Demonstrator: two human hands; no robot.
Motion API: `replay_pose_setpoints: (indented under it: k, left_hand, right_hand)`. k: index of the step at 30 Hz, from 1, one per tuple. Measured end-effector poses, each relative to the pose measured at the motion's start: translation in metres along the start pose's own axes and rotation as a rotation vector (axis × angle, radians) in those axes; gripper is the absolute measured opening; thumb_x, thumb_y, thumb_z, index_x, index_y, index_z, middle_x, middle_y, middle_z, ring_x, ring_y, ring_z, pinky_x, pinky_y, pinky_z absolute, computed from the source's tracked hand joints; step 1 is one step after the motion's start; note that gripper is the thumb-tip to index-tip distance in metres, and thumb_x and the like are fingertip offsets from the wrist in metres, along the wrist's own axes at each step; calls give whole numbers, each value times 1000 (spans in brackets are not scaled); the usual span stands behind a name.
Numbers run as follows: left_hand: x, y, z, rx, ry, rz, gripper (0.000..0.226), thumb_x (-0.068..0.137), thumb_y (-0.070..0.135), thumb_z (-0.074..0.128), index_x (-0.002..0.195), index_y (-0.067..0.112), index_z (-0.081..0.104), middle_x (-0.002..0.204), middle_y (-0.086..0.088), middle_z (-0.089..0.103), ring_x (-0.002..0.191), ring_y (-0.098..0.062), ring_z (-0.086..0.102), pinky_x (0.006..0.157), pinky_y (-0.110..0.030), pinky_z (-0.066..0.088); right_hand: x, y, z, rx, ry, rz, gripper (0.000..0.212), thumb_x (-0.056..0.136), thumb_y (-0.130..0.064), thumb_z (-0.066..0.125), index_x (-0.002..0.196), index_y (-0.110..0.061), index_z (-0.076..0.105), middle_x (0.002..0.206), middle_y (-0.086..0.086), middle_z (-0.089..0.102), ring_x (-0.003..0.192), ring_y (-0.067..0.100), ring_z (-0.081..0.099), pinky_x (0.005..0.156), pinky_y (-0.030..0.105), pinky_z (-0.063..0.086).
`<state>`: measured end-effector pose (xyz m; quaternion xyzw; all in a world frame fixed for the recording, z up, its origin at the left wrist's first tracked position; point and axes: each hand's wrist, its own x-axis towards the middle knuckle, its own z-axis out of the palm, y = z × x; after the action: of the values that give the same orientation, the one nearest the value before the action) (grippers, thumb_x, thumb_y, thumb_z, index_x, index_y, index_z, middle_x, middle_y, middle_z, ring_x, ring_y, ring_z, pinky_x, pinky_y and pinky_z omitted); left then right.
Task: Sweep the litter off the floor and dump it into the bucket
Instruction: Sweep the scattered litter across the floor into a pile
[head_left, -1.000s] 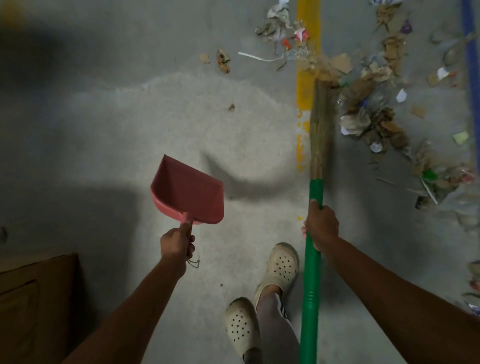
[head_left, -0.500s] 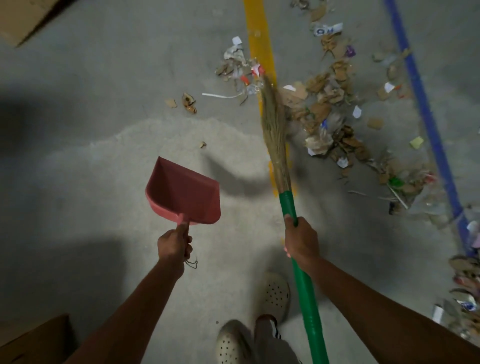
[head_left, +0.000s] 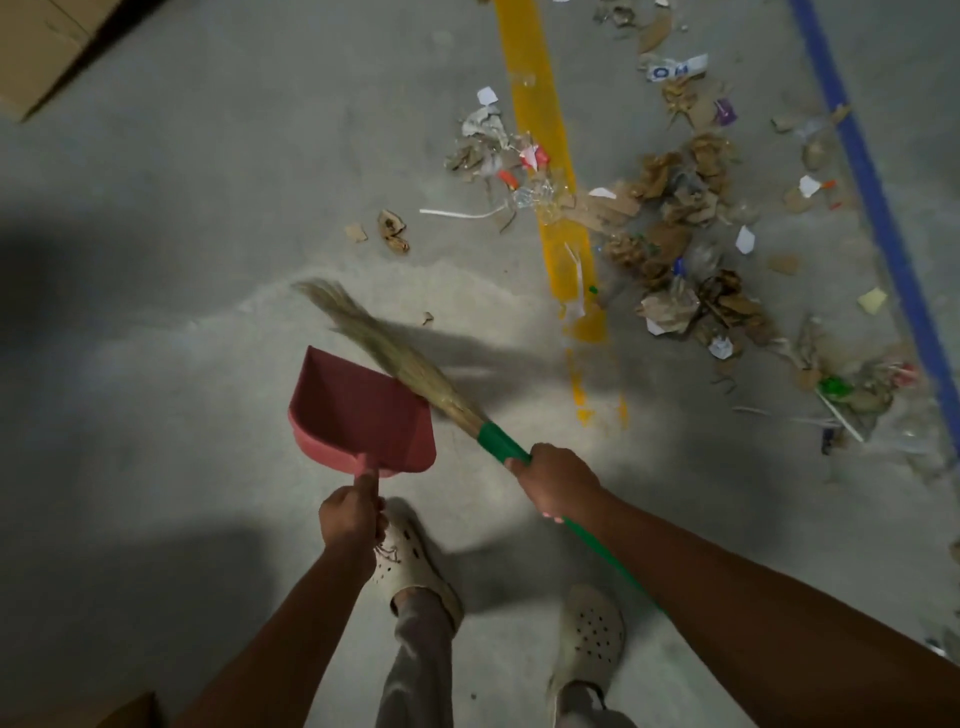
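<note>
Concrete floor (head_left: 208, 234). Gripping red dustpan (head_left: 358, 410) in left hand (head_left: 349, 519), grass broom (head_left: 415, 374) in right hand (head_left: 558, 480); risks flicking litter (head_left: 675, 249) wide by overswinging.

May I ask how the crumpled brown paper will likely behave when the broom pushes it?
The crumpled brown paper looks light, so it probably slides easily. Being loose separate scraps, it may scatter past the broom.
</note>
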<state>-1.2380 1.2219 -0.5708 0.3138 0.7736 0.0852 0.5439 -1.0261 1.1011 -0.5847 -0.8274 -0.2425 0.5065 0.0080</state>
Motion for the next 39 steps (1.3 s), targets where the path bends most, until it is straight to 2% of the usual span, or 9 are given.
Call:
replay_pose_setpoints:
  k: [3, 6, 11, 15, 20, 24, 29, 35, 39]
  left_hand:
    - [24, 17, -7, 19, -29, 22, 45, 93, 44, 69, 76, 5, 56, 69, -13, 58, 45, -16, 44, 36, -24, 34]
    - [44, 36, -16, 37, -51, 39, 44, 92, 44, 70, 78, 5, 55, 68, -11, 57, 44, -16, 43, 37, -23, 33]
    - [67, 68, -32, 36, -73, 47, 48, 90, 49, 71, 75, 6, 55, 69, -12, 57, 45, -17, 43, 42, -27, 34]
    - [73, 90, -44, 4, -76, 48, 48, 91, 47, 70, 77, 4, 54, 70, -14, 57, 46, -18, 43, 42, -27, 33]
    - [83, 120, -63, -29, -78, 47, 49, 91, 48, 70, 78, 4, 54, 70, -14, 56, 45, -17, 41, 41, -26, 32]
    - [98, 138, -80, -32, -55, 59, 51, 91, 49, 70, 75, 4, 53, 70, -13, 56, 45, -17, 42, 40, -25, 33]
    - [123, 151, -90, -37, -13, 57, 51, 90, 49, 71, 73, 6, 50, 69, -13, 55, 45, -17, 40, 41, -25, 31]
    - [160, 160, -72, -38, 19, 47, 50, 90, 50, 70, 75, 6, 53, 70, -13, 56, 46, -17, 41, 44, -26, 32]
    - [180, 174, -41, -43, -4, 55, 49, 90, 49, 70, 74, 7, 51, 70, -14, 55, 46, -17, 40, 43, -26, 32]
  right_hand:
    - [25, -7, 8, 80, 22, 114, 51, 99, -54, 47, 104, -6, 63, 99, 19, 74, 86, 38, 73, 79, 43, 61]
    - [38, -10, 9, 236, 107, 236, 54, 101, -54, 45, 101, -3, 64, 89, 18, 74, 72, 35, 74, 71, 47, 63]
    - [35, -28, -9, 559, 281, 370, 56, 106, -49, 38, 95, 1, 62, 73, 15, 68, 50, 28, 64, 49, 33, 53]
    - [21, -57, -23, 752, 423, 344, 48, 107, -44, 39, 96, -1, 59, 67, 13, 62, 48, 26, 58, 49, 32, 48]
    - [12, -112, -23, 740, 426, 195, 43, 106, -45, 42, 92, -7, 58, 74, 15, 65, 51, 24, 60, 50, 35, 51]
    - [18, -164, -17, 570, 309, 78, 41, 104, -48, 43, 93, -12, 58, 82, 13, 69, 64, 29, 69, 64, 46, 61]
    - [52, -212, -7, 367, 98, 14, 45, 101, -55, 44, 101, -13, 60, 88, 10, 70, 76, 29, 71, 73, 43, 62]
    - [117, -206, -8, 377, -11, 119, 48, 104, -50, 45, 103, -5, 61, 81, 11, 70, 57, 23, 65, 58, 33, 57]
    - [162, -173, -23, 447, 116, 220, 52, 103, -52, 43, 100, -4, 63, 85, 14, 72, 66, 28, 70, 69, 43, 63]
